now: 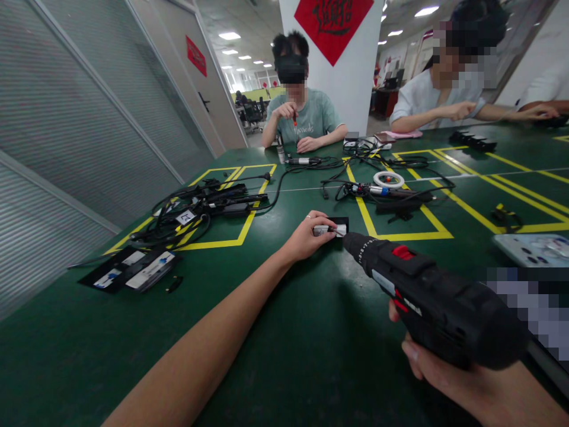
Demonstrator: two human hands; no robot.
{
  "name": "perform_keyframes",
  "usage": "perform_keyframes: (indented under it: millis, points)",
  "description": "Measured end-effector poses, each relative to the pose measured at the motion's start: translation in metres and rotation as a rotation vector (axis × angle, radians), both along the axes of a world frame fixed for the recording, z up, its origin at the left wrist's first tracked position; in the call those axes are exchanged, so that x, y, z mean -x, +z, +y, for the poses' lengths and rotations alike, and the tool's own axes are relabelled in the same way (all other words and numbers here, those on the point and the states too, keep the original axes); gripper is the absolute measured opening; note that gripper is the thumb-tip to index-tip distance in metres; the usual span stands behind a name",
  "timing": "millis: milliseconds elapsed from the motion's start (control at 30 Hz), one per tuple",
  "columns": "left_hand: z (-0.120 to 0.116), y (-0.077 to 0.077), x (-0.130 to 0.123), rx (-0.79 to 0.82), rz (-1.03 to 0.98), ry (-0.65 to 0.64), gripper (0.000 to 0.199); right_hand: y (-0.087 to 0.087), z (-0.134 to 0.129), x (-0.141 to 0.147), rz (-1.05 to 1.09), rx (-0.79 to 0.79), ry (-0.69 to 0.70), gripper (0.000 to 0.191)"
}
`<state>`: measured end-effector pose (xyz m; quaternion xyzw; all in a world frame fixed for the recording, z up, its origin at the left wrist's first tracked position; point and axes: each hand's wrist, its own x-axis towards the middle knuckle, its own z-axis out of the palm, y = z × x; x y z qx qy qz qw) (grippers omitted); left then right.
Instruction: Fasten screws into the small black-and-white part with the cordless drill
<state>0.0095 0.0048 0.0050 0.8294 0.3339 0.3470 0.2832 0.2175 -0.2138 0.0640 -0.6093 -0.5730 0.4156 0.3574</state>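
Observation:
My right hand (pixel 444 367) is wrapped round the grip of a black cordless drill (pixel 427 290) with red switches. The drill points forward and left, and its thin bit reaches a small black-and-white part (pixel 341 230) lying on the green table. With fingers closed over its left side, my left hand (pixel 311 234) holds this part down against the tabletop. Whether the bit's tip sits in a screw or a hole is too small to tell.
Tangled black cables (pixel 208 204) and dark flat panels (pixel 128 270) lie at the left. Beyond my hands are more cables, a white ring (pixel 388 179) and yellow tape outlines (pixel 413 236). A phone-like case (pixel 533 249) rests at the right. Co-workers sit across the table (pixel 284 332).

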Motion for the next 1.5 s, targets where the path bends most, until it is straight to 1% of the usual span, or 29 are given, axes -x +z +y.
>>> perform_keyframes:
  millis: [100,233,400,600,700,867,1067,1233,1400,1500]
  points:
    - [-0.0003,0.0001,0.0001,0.011,0.004,0.006,0.021,0.0025,-0.0001,0.0009,-0.014,-0.008,0.019,0.02]
    - [-0.0001,-0.0005,0.0002,0.012,0.008,0.013,0.021,0.0064,0.0006,0.0016,-0.024,-0.027,0.086,0.019]
    - [0.0009,-0.0012,-0.0002,0.013,0.01,0.014,0.021,0.0072,0.0019,0.0027,-0.052,-0.041,0.049,0.023]
    - [0.0015,-0.0012,-0.0003,0.011,0.007,0.007,0.022,0.0065,0.0055,0.004,-0.057,-0.048,0.097,0.025]
    - [0.0009,-0.0012,0.0,0.005,0.001,0.01,0.021,0.0044,0.0056,0.0036,-0.052,-0.041,0.095,0.024]
    - [-0.0004,-0.0005,0.0,0.022,0.01,0.014,0.021,0.0019,0.005,0.0033,-0.057,-0.082,0.065,0.027]
    - [-0.0009,0.0006,-0.0001,0.034,0.02,0.016,0.022,0.004,0.0032,0.001,-0.069,-0.053,0.068,0.027]
    - [-0.0008,0.0008,-0.0002,0.023,0.012,0.013,0.021,0.0057,-0.0035,-0.0054,-0.086,-0.033,0.032,0.026]
    - [-0.0003,-0.0003,-0.0005,0.014,0.004,0.016,0.021,0.0035,0.0001,-0.0002,-0.079,-0.024,0.062,0.027]
    - [0.0002,-0.0009,-0.0007,0.012,0.005,0.018,0.021,0.0013,-0.0015,-0.0044,-0.113,-0.041,0.038,0.024]
